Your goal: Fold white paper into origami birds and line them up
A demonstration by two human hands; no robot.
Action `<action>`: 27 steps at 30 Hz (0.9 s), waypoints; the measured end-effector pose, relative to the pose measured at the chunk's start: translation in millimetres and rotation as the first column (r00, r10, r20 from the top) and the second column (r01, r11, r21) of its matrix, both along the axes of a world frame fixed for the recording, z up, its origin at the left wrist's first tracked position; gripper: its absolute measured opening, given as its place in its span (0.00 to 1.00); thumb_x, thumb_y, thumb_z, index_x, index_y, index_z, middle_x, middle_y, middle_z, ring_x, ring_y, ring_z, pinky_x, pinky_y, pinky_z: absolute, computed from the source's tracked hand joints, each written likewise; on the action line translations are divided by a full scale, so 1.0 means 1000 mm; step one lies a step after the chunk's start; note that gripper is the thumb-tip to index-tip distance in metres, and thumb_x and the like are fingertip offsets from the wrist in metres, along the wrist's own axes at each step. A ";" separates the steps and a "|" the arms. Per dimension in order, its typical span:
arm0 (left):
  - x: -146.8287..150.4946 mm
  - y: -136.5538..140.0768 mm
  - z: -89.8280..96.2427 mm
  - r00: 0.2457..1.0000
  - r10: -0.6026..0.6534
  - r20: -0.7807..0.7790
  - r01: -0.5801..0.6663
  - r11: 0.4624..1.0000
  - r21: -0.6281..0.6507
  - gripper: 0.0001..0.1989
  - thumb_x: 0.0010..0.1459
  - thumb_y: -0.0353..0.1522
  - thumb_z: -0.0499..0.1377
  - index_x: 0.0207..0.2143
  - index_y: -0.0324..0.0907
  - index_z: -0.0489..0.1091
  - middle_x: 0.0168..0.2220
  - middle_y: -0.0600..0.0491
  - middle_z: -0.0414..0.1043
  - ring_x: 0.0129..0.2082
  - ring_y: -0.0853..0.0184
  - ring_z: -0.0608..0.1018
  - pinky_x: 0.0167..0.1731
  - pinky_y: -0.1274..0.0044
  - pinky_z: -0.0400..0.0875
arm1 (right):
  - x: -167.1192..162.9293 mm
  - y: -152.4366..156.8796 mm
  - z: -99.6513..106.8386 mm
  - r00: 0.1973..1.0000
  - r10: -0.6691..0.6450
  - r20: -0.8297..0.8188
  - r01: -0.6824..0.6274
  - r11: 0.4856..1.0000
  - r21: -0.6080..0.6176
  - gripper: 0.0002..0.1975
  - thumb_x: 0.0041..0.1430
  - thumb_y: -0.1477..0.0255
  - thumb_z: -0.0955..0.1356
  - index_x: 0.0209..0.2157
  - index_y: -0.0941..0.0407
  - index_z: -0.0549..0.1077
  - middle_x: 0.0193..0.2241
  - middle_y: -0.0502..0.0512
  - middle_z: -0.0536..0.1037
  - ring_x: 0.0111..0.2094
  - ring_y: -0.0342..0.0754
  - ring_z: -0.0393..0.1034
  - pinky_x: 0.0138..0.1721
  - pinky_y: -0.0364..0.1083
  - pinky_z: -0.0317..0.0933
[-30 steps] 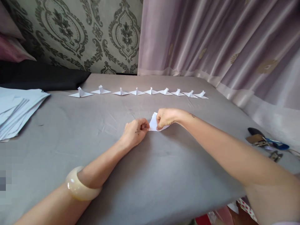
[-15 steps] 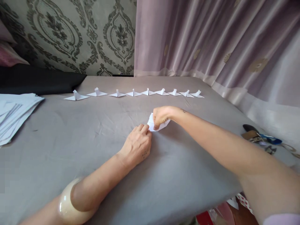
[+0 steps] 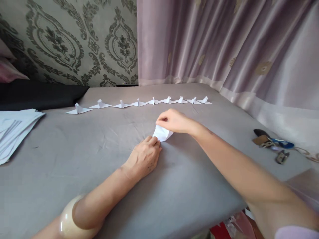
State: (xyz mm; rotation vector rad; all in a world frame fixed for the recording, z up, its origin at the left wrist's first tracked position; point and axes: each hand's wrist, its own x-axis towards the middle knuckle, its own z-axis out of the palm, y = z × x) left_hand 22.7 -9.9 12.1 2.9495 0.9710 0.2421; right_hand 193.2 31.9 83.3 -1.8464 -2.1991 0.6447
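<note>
A small piece of folded white paper (image 3: 162,133) lies between my two hands on the grey-covered surface (image 3: 199,179). The fingers of my left hand (image 3: 146,154) are closed on its near left edge and press it down. My right hand (image 3: 173,120) pinches the paper's far upper edge between thumb and fingers, the wrist raised above the surface. Some of the paper's right side is behind my right hand. Beyond my hands stands a row of several folded white paper birds (image 3: 153,101), wings spread.
A stack of white paper sheets (image 3: 17,129) lies at the left, by a black cloth (image 3: 40,94). On the right are keys (image 3: 266,144) and a small metal clipper-like tool (image 3: 282,157). A purple curtain (image 3: 194,43) hangs at the back right.
My right hand has moved from the middle of the folded paper up to its far edge, exposing more of the paper. My left hand keeps its hold. The view has shifted slightly.
</note>
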 end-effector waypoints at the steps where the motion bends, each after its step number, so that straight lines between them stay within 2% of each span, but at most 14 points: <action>1: 0.001 -0.002 0.000 1.000 0.014 -0.013 -0.014 1.000 0.008 0.16 0.66 0.31 0.43 0.37 0.36 0.69 0.36 0.46 0.67 0.35 0.62 0.69 0.36 0.70 0.70 | 0.006 -0.011 -0.002 0.992 -0.061 -0.110 0.076 0.987 0.141 0.13 0.59 0.66 0.61 0.34 0.56 0.75 0.32 0.52 0.77 0.33 0.44 0.68 0.33 0.41 0.58; 3: 0.002 -0.005 -0.001 0.999 0.039 -0.030 -0.038 0.999 0.028 0.15 0.66 0.33 0.44 0.40 0.36 0.69 0.36 0.46 0.67 0.36 0.61 0.70 0.36 0.70 0.70 | 0.014 -0.034 -0.010 0.957 -0.184 -0.226 0.250 0.917 0.312 0.15 0.62 0.65 0.59 0.33 0.57 0.74 0.29 0.52 0.76 0.31 0.43 0.67 0.33 0.40 0.58; 5: 0.002 -0.008 -0.002 0.997 0.067 -0.021 -0.067 0.997 0.033 0.15 0.66 0.34 0.45 0.42 0.36 0.67 0.39 0.45 0.67 0.38 0.61 0.70 0.37 0.70 0.70 | 0.014 -0.055 -0.022 0.941 -0.244 -0.232 0.320 0.863 0.390 0.15 0.62 0.66 0.59 0.33 0.58 0.73 0.26 0.52 0.75 0.28 0.43 0.66 0.33 0.41 0.58; 6: 0.002 -0.009 -0.002 0.997 0.080 -0.012 -0.080 0.996 0.025 0.14 0.66 0.34 0.45 0.43 0.36 0.67 0.41 0.45 0.66 0.39 0.61 0.70 0.38 0.70 0.70 | 0.011 -0.065 -0.029 0.952 -0.221 -0.214 0.292 0.869 0.400 0.15 0.63 0.67 0.58 0.33 0.58 0.73 0.26 0.52 0.75 0.27 0.43 0.66 0.32 0.41 0.58; 8: 0.002 -0.010 -0.001 0.996 0.090 -0.010 -0.090 0.996 -0.006 0.12 0.65 0.33 0.47 0.42 0.39 0.67 0.42 0.45 0.66 0.40 0.61 0.69 0.39 0.69 0.70 | 0.003 -0.082 -0.044 0.989 -0.091 -0.115 0.129 0.914 0.384 0.15 0.63 0.69 0.58 0.33 0.57 0.75 0.27 0.53 0.76 0.29 0.44 0.68 0.34 0.41 0.58; 10: 0.002 -0.011 0.002 0.995 0.095 -0.035 -0.096 0.995 -0.036 0.10 0.64 0.31 0.47 0.40 0.40 0.67 0.40 0.46 0.66 0.40 0.60 0.69 0.39 0.69 0.69 | -0.007 -0.093 -0.056 0.999 -0.036 0.012 0.030 0.945 0.326 0.16 0.62 0.73 0.58 0.44 0.56 0.74 0.31 0.54 0.78 0.30 0.46 0.70 0.34 0.43 0.58; 12: 0.003 -0.013 0.004 0.992 0.109 -0.065 -0.113 0.992 -0.052 0.11 0.64 0.30 0.46 0.40 0.41 0.68 0.39 0.46 0.67 0.39 0.59 0.68 0.38 0.68 0.69 | -0.013 -0.098 -0.063 0.992 -0.011 0.127 -0.021 0.967 0.255 0.21 0.62 0.75 0.57 0.55 0.57 0.68 0.36 0.56 0.78 0.33 0.48 0.73 0.34 0.44 0.59; 14: 0.003 -0.014 0.007 0.988 0.134 -0.074 -0.138 0.989 -0.046 0.12 0.64 0.31 0.45 0.41 0.41 0.68 0.40 0.45 0.67 0.38 0.59 0.68 0.37 0.67 0.69 | -0.016 -0.099 -0.066 0.977 0.003 0.212 -0.044 0.981 0.188 0.24 0.63 0.76 0.56 0.60 0.58 0.62 0.39 0.59 0.78 0.35 0.50 0.74 0.34 0.46 0.59; 22: 0.006 -0.021 0.008 0.978 0.187 -0.096 -0.187 0.982 0.003 0.13 0.63 0.32 0.46 0.33 0.41 0.69 0.35 0.44 0.67 0.35 0.58 0.68 0.33 0.67 0.69 | -0.018 -0.094 -0.060 0.947 0.030 0.320 -0.064 0.993 0.097 0.24 0.64 0.74 0.55 0.61 0.58 0.59 0.42 0.61 0.76 0.37 0.52 0.74 0.34 0.47 0.59; 27: 0.000 -0.024 0.009 0.943 0.308 -0.126 -0.301 0.951 0.073 0.17 0.64 0.34 0.46 0.31 0.37 0.71 0.31 0.43 0.66 0.32 0.56 0.70 0.28 0.67 0.68 | -0.016 -0.093 -0.057 0.943 0.055 0.329 -0.092 0.991 0.100 0.24 0.63 0.76 0.55 0.60 0.59 0.60 0.39 0.59 0.77 0.34 0.52 0.74 0.32 0.47 0.56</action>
